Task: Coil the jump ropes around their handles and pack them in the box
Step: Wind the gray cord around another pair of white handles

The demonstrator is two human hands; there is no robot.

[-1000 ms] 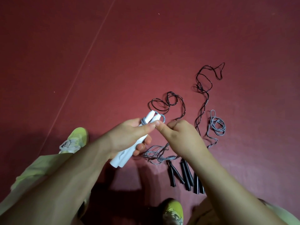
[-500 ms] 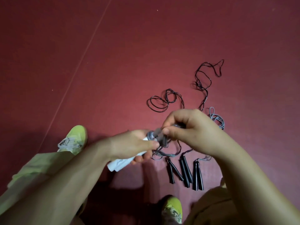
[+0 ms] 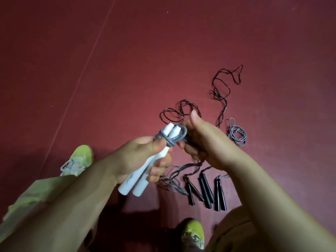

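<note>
Two white handles (image 3: 143,166) sit clamped together in the left hand (image 3: 138,157) while the right hand (image 3: 201,142) pinches the limp, springy grey rope (image 3: 174,139), best held close to the wraps.

- Dark red floor (image 3: 163,51) fills the view, a thin pale seam line (image 3: 87,57) running from twelve o'clock down toward eight.
- Yellow-green sneaker (image 3: 80,157) at eight o'clock, grey laces.
- Second sneaker (image 3: 193,233) at six.
- Pale green trouser leg (image 3: 36,193) lower left.

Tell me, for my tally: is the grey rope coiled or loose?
Partly coiled: a few turns of grey rope circle the white handles; the rest hangs loose.
</note>
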